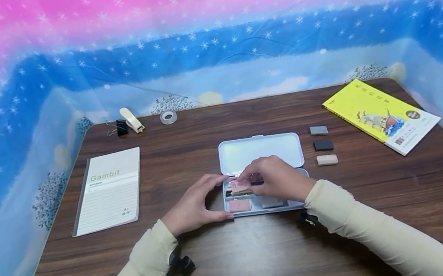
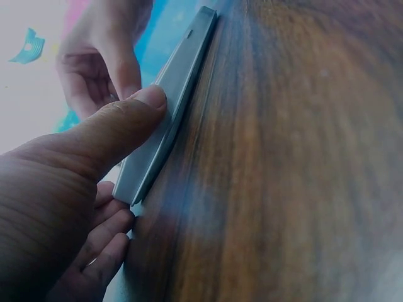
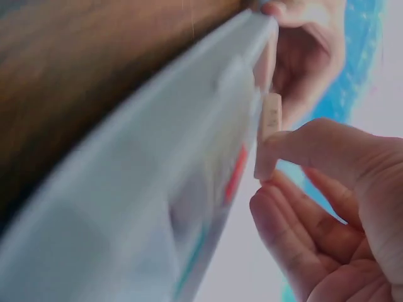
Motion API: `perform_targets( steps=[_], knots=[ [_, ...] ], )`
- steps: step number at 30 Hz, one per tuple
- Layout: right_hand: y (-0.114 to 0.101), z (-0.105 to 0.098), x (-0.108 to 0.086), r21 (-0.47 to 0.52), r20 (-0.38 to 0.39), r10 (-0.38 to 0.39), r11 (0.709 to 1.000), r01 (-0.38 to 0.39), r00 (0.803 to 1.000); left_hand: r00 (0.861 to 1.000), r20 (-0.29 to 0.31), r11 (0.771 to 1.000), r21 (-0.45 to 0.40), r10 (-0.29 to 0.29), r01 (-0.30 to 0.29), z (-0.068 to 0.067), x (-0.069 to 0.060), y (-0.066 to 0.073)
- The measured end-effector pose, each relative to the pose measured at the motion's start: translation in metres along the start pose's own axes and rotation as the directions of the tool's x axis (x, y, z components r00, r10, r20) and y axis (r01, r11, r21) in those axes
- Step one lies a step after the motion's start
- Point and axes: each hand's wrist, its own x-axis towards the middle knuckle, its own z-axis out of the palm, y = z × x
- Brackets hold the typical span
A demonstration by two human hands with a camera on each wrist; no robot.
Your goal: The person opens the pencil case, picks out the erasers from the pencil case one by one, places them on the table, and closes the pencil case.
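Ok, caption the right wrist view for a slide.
Right hand pinching a pink eraser over the pencil case, left hand at its end.

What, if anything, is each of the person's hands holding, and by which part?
The right hand pinches a pink rectangular eraser toward one end; the left hand holds the open white rectangular case by its left end.

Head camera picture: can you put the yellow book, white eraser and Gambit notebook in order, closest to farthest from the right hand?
1. White eraser, just right of the right hand.
2. Yellow book, farther right, toward the back.
3. Gambit notebook, over on the left side.
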Motion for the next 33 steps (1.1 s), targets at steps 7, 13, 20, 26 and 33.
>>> perform_targets(
  steps=[7,13,20,26,33],
  knots=[
    [0.051,-0.05,-0.034,0.011,-0.18,0.148,0.989,-0.149,0.972,1.0,-0.001,1.0,-0.013,-0.006,0.006,0.0,-0.001,0.001],
    [0.12,-0.098,-0.078,0.033,-0.245,0.373,0.926,-0.377,0.895,1.0,-0.004,1.0,-0.014,-0.008,0.008,-0.001,0.0,0.001],
    [0.173,-0.118,-0.104,-0.065,-0.269,0.399,0.901,-0.43,0.877,1.0,0.012,1.0,-0.024,-0.014,0.014,0.0,0.001,0.001],
    [0.191,-0.115,-0.101,-0.101,-0.242,0.402,0.895,-0.435,0.883,1.0,0.012,1.0,-0.018,-0.024,0.024,0.0,0.001,0.001],
    [0.196,-0.112,-0.098,-0.114,-0.253,0.413,0.885,-0.451,0.875,1.0,0.0,1.0,-0.009,-0.01,0.01,0.0,0.002,0.001]
  ],
)
